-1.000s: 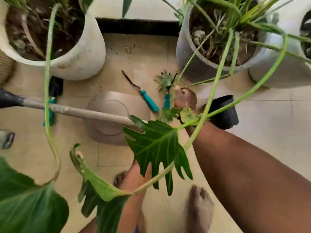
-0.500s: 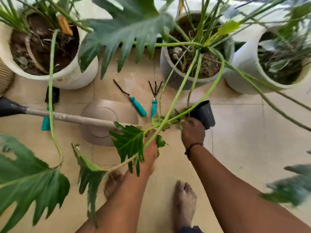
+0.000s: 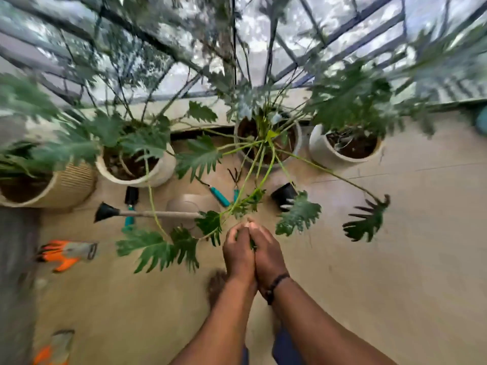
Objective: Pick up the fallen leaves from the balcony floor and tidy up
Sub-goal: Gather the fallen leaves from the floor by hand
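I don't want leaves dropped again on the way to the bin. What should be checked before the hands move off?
1. Leaves enclosed by both hands: ok, left hand and right hand are cupped together around green bits.
2. No leaf poking out loose: cannot tell, most is hidden.
3. Floor ahead free of fallen leaves: cannot tell, the picture is blurred.
4. Path clear of stems: not ok, a plant stem hangs just in front of the hands.
5. Black pot within reach: ok, it lies just beyond the hands.
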